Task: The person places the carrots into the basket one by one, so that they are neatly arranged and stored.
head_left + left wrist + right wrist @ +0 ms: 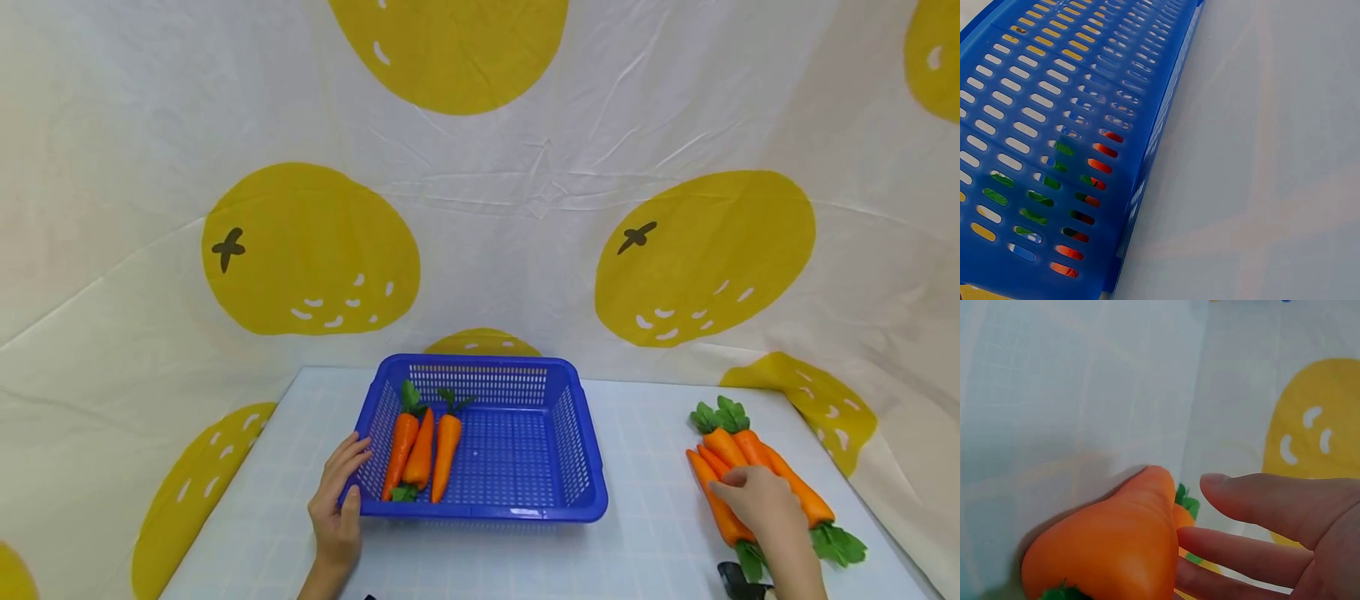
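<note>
My left hand rests at the left side of a blue plastic basket, with fingertips over the rim and thumb by the near corner. Inside, three orange carrots with green tops lie along the left side; bits of them show through the slotted wall in the left wrist view. Over at the right, my right hand is above a bunch of several carrots. The right wrist view shows its thumb held apart from the fingers, which reach beside a carrot.
A pale checked cloth covers the table. A small black object lies near the front, below the carrot bunch. Behind the table hangs a white curtain printed with big yellow fruit.
</note>
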`<state>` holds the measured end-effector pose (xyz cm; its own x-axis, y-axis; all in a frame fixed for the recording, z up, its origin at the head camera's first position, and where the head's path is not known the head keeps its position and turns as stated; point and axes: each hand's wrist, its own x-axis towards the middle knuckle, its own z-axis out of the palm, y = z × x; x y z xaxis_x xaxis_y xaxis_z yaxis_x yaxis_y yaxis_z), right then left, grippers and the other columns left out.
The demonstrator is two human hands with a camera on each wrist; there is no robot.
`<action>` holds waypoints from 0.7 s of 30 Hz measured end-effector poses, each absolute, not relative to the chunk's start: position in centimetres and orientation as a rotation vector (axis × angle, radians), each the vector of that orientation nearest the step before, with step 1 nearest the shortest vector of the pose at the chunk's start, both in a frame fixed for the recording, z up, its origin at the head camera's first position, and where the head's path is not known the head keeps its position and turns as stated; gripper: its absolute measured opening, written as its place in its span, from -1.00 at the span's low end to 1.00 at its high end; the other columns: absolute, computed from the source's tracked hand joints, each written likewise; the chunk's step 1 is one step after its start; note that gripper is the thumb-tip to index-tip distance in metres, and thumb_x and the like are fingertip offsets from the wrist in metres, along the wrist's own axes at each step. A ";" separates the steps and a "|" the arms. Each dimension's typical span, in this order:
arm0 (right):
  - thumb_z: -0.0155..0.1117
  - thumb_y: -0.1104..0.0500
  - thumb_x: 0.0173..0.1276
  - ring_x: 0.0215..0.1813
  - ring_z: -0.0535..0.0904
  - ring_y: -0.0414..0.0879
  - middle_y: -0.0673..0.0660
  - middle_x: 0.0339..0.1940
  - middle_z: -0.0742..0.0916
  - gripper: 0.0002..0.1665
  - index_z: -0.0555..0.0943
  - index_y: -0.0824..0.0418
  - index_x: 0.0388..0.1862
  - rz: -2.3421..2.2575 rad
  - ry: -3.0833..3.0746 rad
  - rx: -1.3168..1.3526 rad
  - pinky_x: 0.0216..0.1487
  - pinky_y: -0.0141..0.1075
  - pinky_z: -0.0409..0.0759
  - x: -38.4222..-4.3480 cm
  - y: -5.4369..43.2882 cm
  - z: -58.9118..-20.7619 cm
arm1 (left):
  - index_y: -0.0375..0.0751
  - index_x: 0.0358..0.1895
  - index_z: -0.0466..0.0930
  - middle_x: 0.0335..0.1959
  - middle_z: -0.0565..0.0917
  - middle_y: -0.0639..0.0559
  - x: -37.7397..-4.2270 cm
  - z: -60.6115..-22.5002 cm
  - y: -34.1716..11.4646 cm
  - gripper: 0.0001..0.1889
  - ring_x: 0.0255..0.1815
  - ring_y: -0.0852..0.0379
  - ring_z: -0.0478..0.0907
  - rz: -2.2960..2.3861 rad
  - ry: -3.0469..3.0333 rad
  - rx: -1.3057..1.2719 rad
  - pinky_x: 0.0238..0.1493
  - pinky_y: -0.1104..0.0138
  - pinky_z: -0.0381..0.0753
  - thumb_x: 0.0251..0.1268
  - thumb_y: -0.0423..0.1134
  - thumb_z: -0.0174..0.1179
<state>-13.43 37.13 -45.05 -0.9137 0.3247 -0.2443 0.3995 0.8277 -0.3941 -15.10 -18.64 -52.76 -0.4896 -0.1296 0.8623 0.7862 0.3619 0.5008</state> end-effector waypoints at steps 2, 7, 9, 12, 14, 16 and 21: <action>0.44 -0.14 0.18 -0.22 0.55 0.27 0.47 -0.10 0.65 -0.33 0.64 0.44 -0.06 -0.671 2.847 0.567 -0.24 0.11 0.51 -13.4 37.1 -45.2 | -0.55 0.05 0.59 0.12 0.58 -0.45 -15.1 -52.7 -18.6 -0.61 0.35 -0.28 0.36 -1.270 -1.722 -0.586 0.46 0.26 0.23 0.23 -0.52 -0.11; 0.46 -0.11 0.16 -0.22 0.53 0.25 0.45 -0.12 0.66 -0.37 0.66 0.43 -0.09 -0.691 2.847 0.564 -0.24 0.07 0.51 -13.4 36.6 -45.4 | -0.55 0.04 0.59 0.12 0.58 -0.45 -15.2 -52.7 -18.6 -0.62 0.35 -0.28 0.36 -1.273 -1.721 -0.591 0.46 0.25 0.23 0.22 -0.52 -0.11; 0.47 -0.09 0.16 -0.24 0.54 0.19 0.43 -0.14 0.67 -0.39 0.66 0.43 -0.10 -0.694 2.848 0.557 -0.24 0.04 0.53 -13.5 36.4 -45.4 | -0.55 0.04 0.59 0.12 0.58 -0.44 -15.2 -52.7 -18.6 -0.62 0.35 -0.28 0.36 -1.271 -1.725 -0.589 0.46 0.26 0.23 0.23 -0.51 -0.11; 0.46 -0.07 0.16 -0.27 0.54 0.12 0.38 -0.19 0.68 -0.40 0.65 0.44 -0.10 -0.668 2.870 0.530 -0.26 0.01 0.56 -13.5 35.9 -45.5 | -0.56 0.03 0.59 0.11 0.58 -0.45 -15.3 -52.8 -18.6 -0.62 0.35 -0.28 0.37 -1.272 -1.717 -0.591 0.46 0.25 0.23 0.22 -0.52 -0.11; 0.46 -0.08 0.15 -0.28 0.54 0.10 0.35 -0.23 0.68 -0.37 0.63 0.46 -0.07 -0.661 2.880 0.509 -0.27 0.01 0.56 -13.6 35.6 -45.5 | -0.55 0.04 0.59 0.11 0.58 -0.44 -15.3 -52.8 -18.6 -0.62 0.36 -0.27 0.37 -1.267 -1.722 -0.585 0.46 0.26 0.23 0.23 -0.51 -0.11; 0.47 -0.09 0.15 -0.29 0.54 0.10 0.32 -0.25 0.68 -0.33 0.61 0.47 -0.02 -0.661 2.880 0.497 -0.28 0.00 0.56 -13.6 35.3 -45.6 | -0.55 0.04 0.59 0.11 0.58 -0.45 -15.3 -52.9 -18.6 -0.62 0.36 -0.27 0.37 -1.267 -1.722 -0.584 0.46 0.26 0.23 0.23 -0.52 -0.11; 0.48 -0.09 0.13 -0.31 0.52 0.05 0.24 -0.31 0.67 -0.27 0.58 0.47 0.06 -0.695 2.861 0.465 -0.34 -0.10 0.56 -13.8 34.9 -45.8 | -0.56 0.03 0.58 0.11 0.58 -0.47 -15.3 -52.9 -18.7 -0.62 0.35 -0.30 0.36 -1.269 -1.712 -0.591 0.46 0.25 0.23 0.23 -0.52 -0.12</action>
